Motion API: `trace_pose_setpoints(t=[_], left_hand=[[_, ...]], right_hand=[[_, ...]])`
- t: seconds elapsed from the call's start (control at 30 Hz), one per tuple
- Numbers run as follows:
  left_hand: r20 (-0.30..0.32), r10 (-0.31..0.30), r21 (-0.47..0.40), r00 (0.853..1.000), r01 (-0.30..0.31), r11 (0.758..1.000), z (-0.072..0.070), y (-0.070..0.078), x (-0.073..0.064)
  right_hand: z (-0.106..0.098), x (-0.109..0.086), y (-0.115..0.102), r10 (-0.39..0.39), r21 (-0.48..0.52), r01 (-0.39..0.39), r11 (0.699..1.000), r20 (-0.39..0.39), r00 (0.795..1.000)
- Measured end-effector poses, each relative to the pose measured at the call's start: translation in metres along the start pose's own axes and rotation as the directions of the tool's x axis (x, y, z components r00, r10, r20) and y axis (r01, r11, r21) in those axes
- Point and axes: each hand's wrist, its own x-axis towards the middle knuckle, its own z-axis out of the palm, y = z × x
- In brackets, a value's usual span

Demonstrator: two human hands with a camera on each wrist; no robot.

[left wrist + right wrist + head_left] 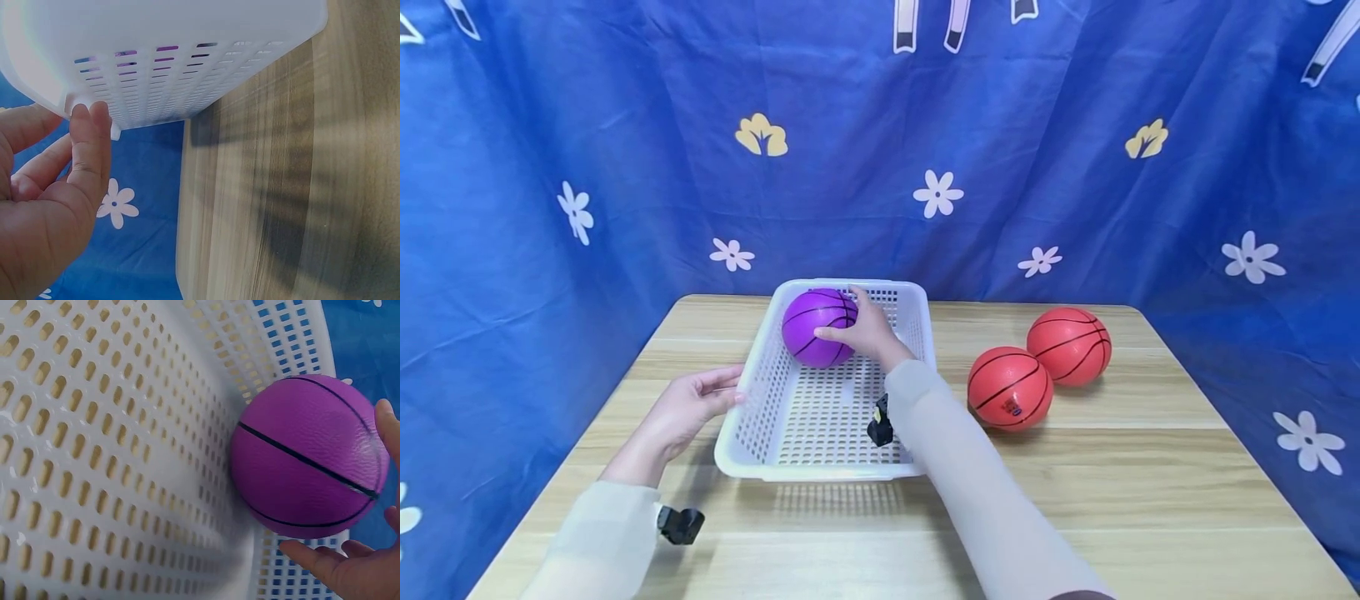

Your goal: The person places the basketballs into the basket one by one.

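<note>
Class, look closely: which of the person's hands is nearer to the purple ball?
The right hand: it is right beside the purple ball, thumb and fingers spread at its side. The left hand is farther away, at the white basket's left rim.

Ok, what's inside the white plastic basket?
A purple, black-lined ball, far left, with the right hand beside it. What lies beneath the ball, hand and pale right sleeve is hidden.
</note>
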Motion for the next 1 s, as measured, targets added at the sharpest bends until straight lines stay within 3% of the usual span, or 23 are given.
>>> trace_pose_setpoints(t=[0.37,0.53,1.0], left_hand=[[0.001,-0.011,0.013,1.0,0.011,1.0,-0.002,0.0,0.001],[-0.001,-0.012,0.019,1.0,0.012,1.0,-0.002,0.0,0.001],[0.015,-0.003,-0.003,1.0,0.003,1.0,0.0,-0.001,0.002]], right_hand=[[-0.038,-0.009,-0.021,-0.131,0.052,0.134,0.99,-0.058,0.99],[-0.054,-0.016,-0.022,-0.222,0.077,0.231,0.97,-0.116,0.968],[-0.117,-0.031,0.005,-0.373,-0.056,0.37,0.928,-0.204,0.905]])
